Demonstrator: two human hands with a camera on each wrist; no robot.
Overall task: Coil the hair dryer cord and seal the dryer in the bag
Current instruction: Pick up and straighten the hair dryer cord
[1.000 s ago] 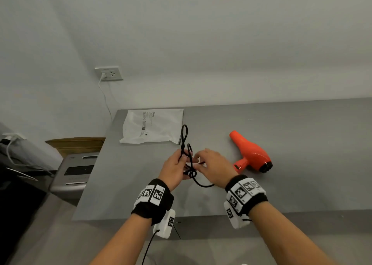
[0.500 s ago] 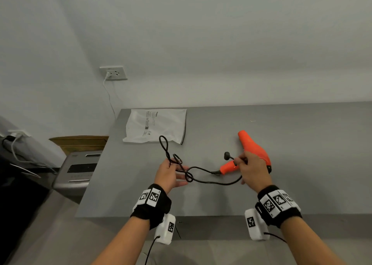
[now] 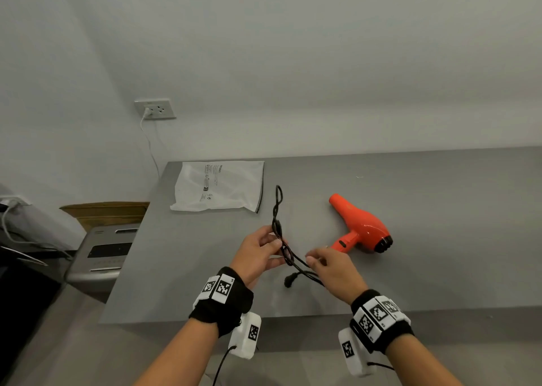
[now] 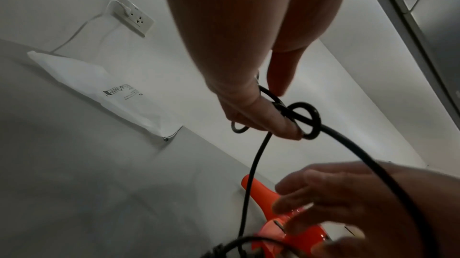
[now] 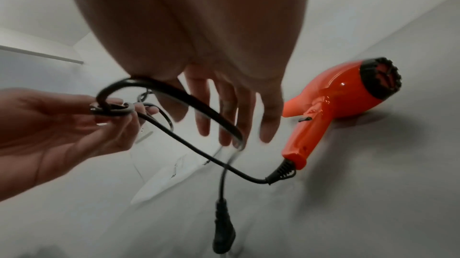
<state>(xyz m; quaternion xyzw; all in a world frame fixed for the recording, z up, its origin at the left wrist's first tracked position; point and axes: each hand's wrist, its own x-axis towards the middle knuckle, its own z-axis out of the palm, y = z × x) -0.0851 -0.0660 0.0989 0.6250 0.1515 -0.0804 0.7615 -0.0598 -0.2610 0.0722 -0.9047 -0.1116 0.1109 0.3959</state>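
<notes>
The orange hair dryer (image 3: 360,225) (image 5: 343,95) lies on its side on the grey table (image 3: 454,209), right of my hands. Its black cord (image 3: 278,206) (image 5: 174,136) runs from the handle to my left hand (image 3: 264,249) (image 4: 281,120), which pinches several small loops between thumb and fingers. A twisted length sticks out beyond that hand toward the bag. My right hand (image 3: 328,265) (image 5: 224,114) hovers beside the left with fingers straight; the cord passes under its palm. The plug (image 3: 289,281) (image 5: 224,236) dangles below. The white bag (image 3: 220,189) (image 4: 99,79) lies flat at the table's back left.
A wall outlet (image 3: 155,109) with a white cable plugged in is above the table's left corner. Left of the table stand a cardboard box (image 3: 105,212) and a grey machine (image 3: 102,250). The table's front edge is just under my wrists.
My right hand has let go of the dryer's handle and come back left to the cord by my left hand. The dryer now lies on the table.
</notes>
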